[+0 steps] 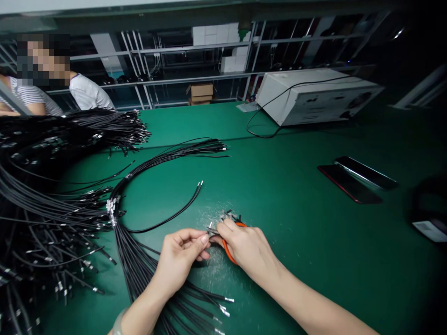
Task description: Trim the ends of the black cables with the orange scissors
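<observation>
Between the thumb and fingers of my left hand (185, 253) is the end of a black cable, its silvery tip (210, 225) poking up. My right hand (242, 244) grips orange-handled scissors (228, 251), and their blades meet the cable end beside my left fingertips. Just beyond my hands lie fine pale clippings (213, 211) and a few short black offcuts (232, 215). A bundle of black cables (134, 256), bound with a silvery wrap (112, 209), runs beneath my left forearm. Two cables (174, 215) from it curve out with light tips.
Large heaps of black cables (38, 144) cover the left of the green table (279, 186). Two dark phone-like slabs (352, 184) lie at the right. Behind stands a grey metal box (314, 100) with a black cord. Two people in striped shirts (85, 93) are at the far left.
</observation>
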A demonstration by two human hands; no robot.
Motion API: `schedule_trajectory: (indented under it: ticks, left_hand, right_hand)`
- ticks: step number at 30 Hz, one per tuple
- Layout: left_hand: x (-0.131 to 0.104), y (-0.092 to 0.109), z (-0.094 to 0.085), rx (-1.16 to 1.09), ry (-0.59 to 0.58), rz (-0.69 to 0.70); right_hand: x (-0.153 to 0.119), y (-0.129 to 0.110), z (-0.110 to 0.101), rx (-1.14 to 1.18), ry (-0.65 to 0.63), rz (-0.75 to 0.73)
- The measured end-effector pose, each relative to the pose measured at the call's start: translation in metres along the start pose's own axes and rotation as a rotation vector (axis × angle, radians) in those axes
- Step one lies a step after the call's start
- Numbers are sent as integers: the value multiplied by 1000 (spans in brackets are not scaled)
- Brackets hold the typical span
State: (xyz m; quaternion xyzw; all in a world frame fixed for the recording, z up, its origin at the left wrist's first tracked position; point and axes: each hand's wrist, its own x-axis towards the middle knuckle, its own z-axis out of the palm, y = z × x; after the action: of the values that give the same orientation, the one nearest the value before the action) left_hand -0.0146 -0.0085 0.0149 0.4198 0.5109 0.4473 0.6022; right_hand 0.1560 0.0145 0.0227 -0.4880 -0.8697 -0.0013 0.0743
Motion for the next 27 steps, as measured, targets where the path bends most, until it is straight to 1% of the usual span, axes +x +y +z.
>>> schedule_trajectory:
  ticks: [2,3,4,6,7,9,10,12,15,17,19,22,27]
  left_hand:
    - [0,0,0,-3,-2,-1]
    - [0,0,0,-7,-3,-2]
    - [0,0,0,-12,-4,-2]
    - [0,1,0,-17,-8,-1]
    - [1,1,0,-15,-13,1]
    - [1,1,0,-8,-25,2]
    - [1,0,0,-1,-32,5]
    - [1,0,0,30,-63,18]
    - [1,-2,-1,136,-147,63]
    - [0,-2,-2,222,-157,114]
    - [0,-3,-2,299,-94,182]
    - [-1,-6,0,380,19,305]
    - [-3,-10,2,503,76,518]
  right_hand:
    - [1,4,-2,71,1,11]
    - [1,6,-3,148,24,27]
    - [1,7,-4,259,55,55]
    - [2,8,-6,559,99,150]
    - [2,7,-7,727,89,208]
    - [2,2,-7,1034,8,306]
    - [2,0,-6,1154,-41,333]
    - [2,-5,-5,1317,-104,347]
    - [2,-7,-3,1414,-120,332]
    - [3,-6,-3,1445,-111,335]
    - [3,-6,-4,1484,-97,359]
    - [4,-7,-5,1555,-110,392]
    - [4,-8,-6,1608,-150,394]
